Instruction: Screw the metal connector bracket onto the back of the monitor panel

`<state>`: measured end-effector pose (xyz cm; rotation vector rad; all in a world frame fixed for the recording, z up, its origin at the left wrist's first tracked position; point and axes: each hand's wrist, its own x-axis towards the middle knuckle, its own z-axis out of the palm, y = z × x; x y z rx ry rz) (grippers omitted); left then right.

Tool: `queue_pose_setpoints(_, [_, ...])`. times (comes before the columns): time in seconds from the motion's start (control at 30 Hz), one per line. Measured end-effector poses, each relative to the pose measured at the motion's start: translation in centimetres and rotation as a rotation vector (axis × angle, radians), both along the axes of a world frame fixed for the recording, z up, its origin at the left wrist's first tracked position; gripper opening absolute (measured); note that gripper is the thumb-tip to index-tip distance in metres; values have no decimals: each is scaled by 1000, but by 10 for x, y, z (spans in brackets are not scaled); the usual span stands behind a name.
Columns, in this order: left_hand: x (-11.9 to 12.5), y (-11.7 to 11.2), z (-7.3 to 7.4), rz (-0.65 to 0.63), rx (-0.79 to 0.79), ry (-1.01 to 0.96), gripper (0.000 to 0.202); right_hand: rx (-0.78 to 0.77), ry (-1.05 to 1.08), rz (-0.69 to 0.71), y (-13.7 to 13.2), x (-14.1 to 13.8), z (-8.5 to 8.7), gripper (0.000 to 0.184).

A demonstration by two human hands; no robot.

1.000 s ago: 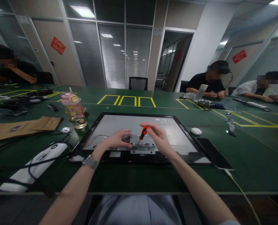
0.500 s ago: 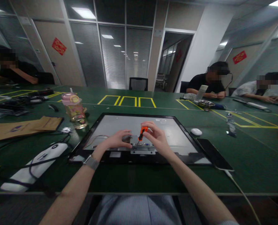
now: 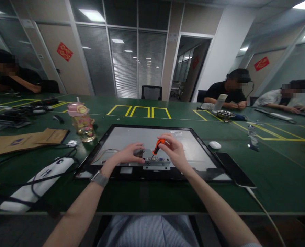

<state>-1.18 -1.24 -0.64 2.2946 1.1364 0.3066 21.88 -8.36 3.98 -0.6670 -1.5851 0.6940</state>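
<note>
In the head view, my right hand [image 3: 175,151] pinches the orange-and-black handle of a screwdriver [image 3: 157,145]. The tool is tilted, and its thin shaft reaches down to a silver metal bracket [image 3: 157,165] with ports along it. Curved in a C shape, my left hand [image 3: 129,154] has its thumb at the bracket's left end and its fingers farther back, steadying the metal part. Both are over a flat display panel [image 3: 121,135] lying with its grey back up and a black frame around it. The screwdriver's tip is too small to make out.
Left of the panel stand a pink-lidded bottle [image 3: 80,121], a paper bag [image 3: 21,141] and a white power strip [image 3: 39,185] with black cables. On the right lie a phone [image 3: 235,168] on a charging cable and a white case [image 3: 215,145]. Several people sit across the green table [image 3: 152,195].
The screwdriver's handle has tipped slightly to the right with my right hand. My left hand stays almost in the same place by the bracket.
</note>
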Motion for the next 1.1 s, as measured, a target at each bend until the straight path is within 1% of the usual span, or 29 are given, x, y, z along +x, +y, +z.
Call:
queue_pose_setpoints(0.07, [0, 0, 0, 0, -3, 2, 74, 13, -4, -65, 1, 0, -2, 20])
queue_pose_setpoints(0.13, [0, -1, 1, 3, -3, 4, 74, 11, -22, -72, 0, -1, -2, 26])
queue_pose_setpoints(0.2, [0, -1, 1, 4, 2, 6, 74, 5, -46, -6, -3, -1, 0, 32])
queue_pose_setpoints(0.27, [1, -2, 2, 6, 12, 4, 74, 7, -85, 68, -5, -1, 2, 33])
queue_pose_setpoints(0.33, [2, -3, 3, 4, 13, 6, 74, 26, -141, 72, -5, -1, 4, 29])
queue_pose_setpoints(0.4, [2, -3, 4, 5, 9, 12, 73, 47, -185, -8, -4, -1, 4, 28])
queue_pose_setpoints(0.43, [2, -4, 4, 6, 7, 15, 73, 54, -197, -66, -2, -1, 3, 31])
queue_pose_setpoints(0.5, [2, -3, 4, 9, 8, 16, 74, 78, -204, -188, 0, 0, 2, 29])
queue_pose_setpoints(0.57, [2, -3, 3, 8, 11, 12, 73, 109, -222, -240, 2, 0, 0, 27])
queue_pose_setpoints(0.67, [1, -2, 2, 4, 16, 8, 72, 152, -273, -200, 2, 0, -3, 33])
queue_pose_setpoints(0.8, [2, -2, 2, 7, 21, 1, 73, 176, -320, -87, -1, 0, -4, 42])
queue_pose_setpoints(0.9, [2, -2, 0, 11, 26, -5, 75, 178, -334, -26, -4, 0, -2, 40])
queue_pose_setpoints(1.0, [2, -1, -1, 10, 30, -3, 75, 182, -301, -55, -4, -3, -1, 36])
queue_pose_setpoints(1.1, [1, 0, -2, -3, 34, 1, 74, 189, -286, -106, -2, -4, -5, 37])
